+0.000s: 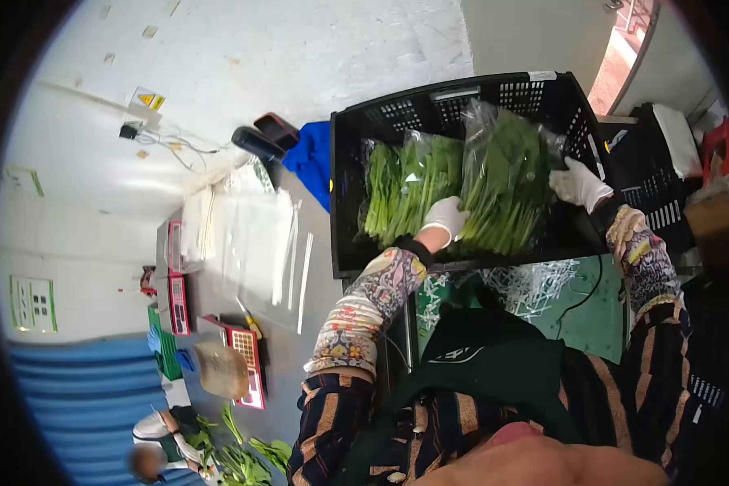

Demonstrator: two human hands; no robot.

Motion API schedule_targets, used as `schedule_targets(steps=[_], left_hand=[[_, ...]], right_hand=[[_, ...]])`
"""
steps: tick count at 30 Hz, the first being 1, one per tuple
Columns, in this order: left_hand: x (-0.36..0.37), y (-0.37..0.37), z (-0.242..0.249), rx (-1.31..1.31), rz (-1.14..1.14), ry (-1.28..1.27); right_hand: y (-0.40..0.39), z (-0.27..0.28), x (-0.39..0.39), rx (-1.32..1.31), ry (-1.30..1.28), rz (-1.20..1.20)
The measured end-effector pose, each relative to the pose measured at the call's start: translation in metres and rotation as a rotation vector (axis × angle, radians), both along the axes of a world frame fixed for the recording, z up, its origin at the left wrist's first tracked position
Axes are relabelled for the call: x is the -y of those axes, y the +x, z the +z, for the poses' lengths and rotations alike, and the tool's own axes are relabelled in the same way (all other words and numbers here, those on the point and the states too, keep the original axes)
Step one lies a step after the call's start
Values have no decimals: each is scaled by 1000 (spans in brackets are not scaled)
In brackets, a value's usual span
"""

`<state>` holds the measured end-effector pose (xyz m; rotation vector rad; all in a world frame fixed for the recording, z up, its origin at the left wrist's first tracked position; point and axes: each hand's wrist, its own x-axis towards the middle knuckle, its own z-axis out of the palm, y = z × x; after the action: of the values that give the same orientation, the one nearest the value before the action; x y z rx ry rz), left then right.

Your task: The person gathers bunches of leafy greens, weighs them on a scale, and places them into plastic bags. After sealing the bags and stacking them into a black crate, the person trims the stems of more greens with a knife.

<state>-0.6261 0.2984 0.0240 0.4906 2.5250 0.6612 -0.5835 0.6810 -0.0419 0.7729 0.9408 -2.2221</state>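
A black plastic crate [454, 87] in front of me holds several clear bags of leafy greens. The largest bag of leafy greens [506, 186] lies at the right of the group, its stems pointing towards me. My left hand [447, 217], in a white glove, is closed on that bag's lower left edge by the stems. At the bag's right side, near the crate wall, is my white-gloved right hand [581, 186], its fingers apart; some fingertips are hard to make out. Narrower bagged greens [433, 174] lie to the left.
Shredded white strips [530, 287] lie on a green surface below the crate. Left of it, a grey table [292, 348] carries clear plastic bags [251, 243], red scales [247, 364] and loose greens [243, 466]. A co-worker [166, 445] is at the lower left. Another black crate [652, 186] stands at right.
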Motion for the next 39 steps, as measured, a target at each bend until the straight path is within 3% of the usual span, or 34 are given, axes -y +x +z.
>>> schedule_targets(steps=[2, 3, 5, 6, 8, 9, 10, 11, 13, 14, 16, 20, 21, 22, 23, 24, 25, 26, 28, 29, 31, 32, 34, 36, 37, 39], left_hand=[[2, 5, 28, -110, 73, -137], [12, -1, 15, -201, 103, -143], [25, -13, 9, -242, 185, -280], [33, -22, -2, -220, 247, -237], [39, -29, -22, -232, 329, -117], [38, -37, -34, -179, 352, -72], [35, -43, -44, -126, 374, -30], [27, -43, -35, -57, 325, -120], [15, -46, -34, 19, 130, -10], [5, -44, -28, 42, 55, 35], [-8, -33, -22, -56, 33, 288], [-34, -18, -23, 29, 77, 706], [-31, -21, -37, -69, 119, 645], [-22, -29, -57, -167, 160, 585], [-10, -37, -67, 28, 301, 536], [1, -38, -78, -63, 416, 313], [14, -43, -81, -34, 407, 188], [21, -44, -75, -81, 368, 131], [25, -48, -66, -33, 252, -112], [19, -45, -41, -36, 245, -113], [2, -36, 15, -377, 109, -28], [-9, -35, 16, -515, 75, 88], [-37, -36, 7, -340, -58, 28], [-66, -38, -42, -243, -131, 96], [-80, -40, -55, -242, -124, 104], [-104, -45, -72, 16, -105, -20]], right_hand=[[7, 5, 16, 381, 327, -233], [9, 7, 24, 394, 312, -245], [7, 22, 42, 323, 704, 30], [1, 16, 47, 254, 680, 59], [7, -36, 33, -328, 799, 456], [10, -36, 57, -264, 902, 211], [-7, -50, 61, -22, 368, -122], [-8, -44, 68, -6, 339, -122], [-13, -41, 77, -13, 203, -164], [-15, -29, 76, -8, 201, -152], [-17, 15, 71, -34, 476, -36], [-18, -2, 18, -103, 834, -70], [-16, 31, 31, -57, 878, -29], [-14, 2, 14, -175, 1017, -18], [-13, 13, 13, -139, 1111, 52], [-14, 25, 13, -107, 1202, 122], [-13, 1, -2, -293, 1562, 237], [-18, 39, 21, -65, 1449, 218], [-20, -2, -2, -232, 1817, 340], [-18, 24, 14, -268, 1772, 284], [-14, 18, 5, -260, 1790, 271], [-14, 16, 2, -264, 1808, 275], [-12, 28, 7, -179, 1704, 225], [-12, 19, -7, -130, 1920, 414], [-9, 22, -9, -62, 1885, 406], [-4, 6, -18, -30, 2026, 526]])
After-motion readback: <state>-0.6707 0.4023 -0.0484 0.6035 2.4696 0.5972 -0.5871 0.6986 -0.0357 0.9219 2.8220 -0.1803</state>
